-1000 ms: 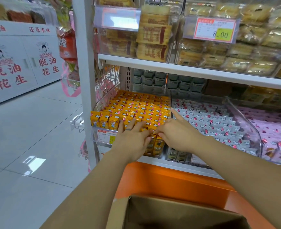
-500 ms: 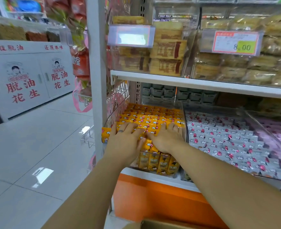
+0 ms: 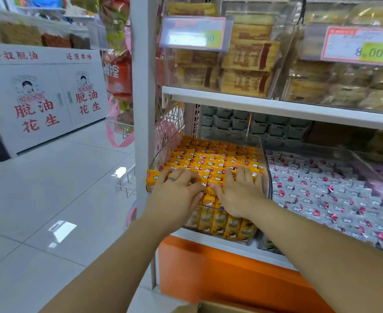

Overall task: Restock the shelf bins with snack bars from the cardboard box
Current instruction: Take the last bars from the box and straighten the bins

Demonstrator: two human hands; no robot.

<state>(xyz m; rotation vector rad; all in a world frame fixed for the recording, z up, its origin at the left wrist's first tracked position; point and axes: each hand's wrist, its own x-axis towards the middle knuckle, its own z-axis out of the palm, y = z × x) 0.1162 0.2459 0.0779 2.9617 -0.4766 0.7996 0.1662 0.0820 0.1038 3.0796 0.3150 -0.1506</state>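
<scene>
Both flat-fingered, gripping nothing: your left hand point(image 3: 177, 190) and right hand point(image 3: 240, 193) have spread apart over the snack bars point(image 3: 211, 161) beneath | judgement: levelling, bin point(image 3: 265, 159) looks full.

The left hand point(image 3: 174, 196) and right hand point(image 3: 240, 195) lie side by side on the front rows of snack bars point(image 3: 215, 158) in the shelf bin point(image 3: 163, 150) at 12 o'clock, the right just beside the bin's divider wall point(image 3: 265, 163). Past that wall, at 2 o'clock, a second bin point(image 3: 366, 168) holds other bars point(image 3: 321, 195), with the upper shelf point(image 3: 276, 107) above both. The cardboard box point(image 3: 222, 308) shows at 6 o'clock, a cabinet point(image 3: 44, 98) at 10 o'clock.
</scene>
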